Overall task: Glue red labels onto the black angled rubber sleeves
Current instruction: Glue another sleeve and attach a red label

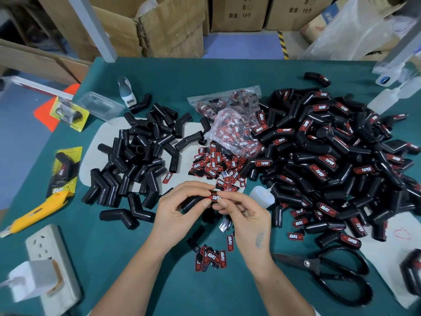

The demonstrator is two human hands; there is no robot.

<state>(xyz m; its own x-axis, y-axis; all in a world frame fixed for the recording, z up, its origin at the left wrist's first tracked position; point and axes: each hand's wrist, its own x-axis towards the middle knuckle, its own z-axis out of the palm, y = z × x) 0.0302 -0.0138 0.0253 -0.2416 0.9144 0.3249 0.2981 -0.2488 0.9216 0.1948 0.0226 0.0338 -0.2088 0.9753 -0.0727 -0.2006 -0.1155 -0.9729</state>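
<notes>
At six o'clock, the left hand (180,208) grips a black sleeve (193,202) while the right hand (241,215) pinches a red label (214,197) onto it. Loose labels (218,167) lie beyond at twelve, bare sleeves (136,156) at ten, labelled sleeves (330,156) at two.

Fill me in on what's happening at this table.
A person is sticking red labels on black angled rubber sleeves. The left hand grips one sleeve while the right hand presses a red label onto it. Unlabelled sleeves lie heaped to the left, labelled ones to the right, loose labels between. A glue bottle lies beside the right hand.
</notes>
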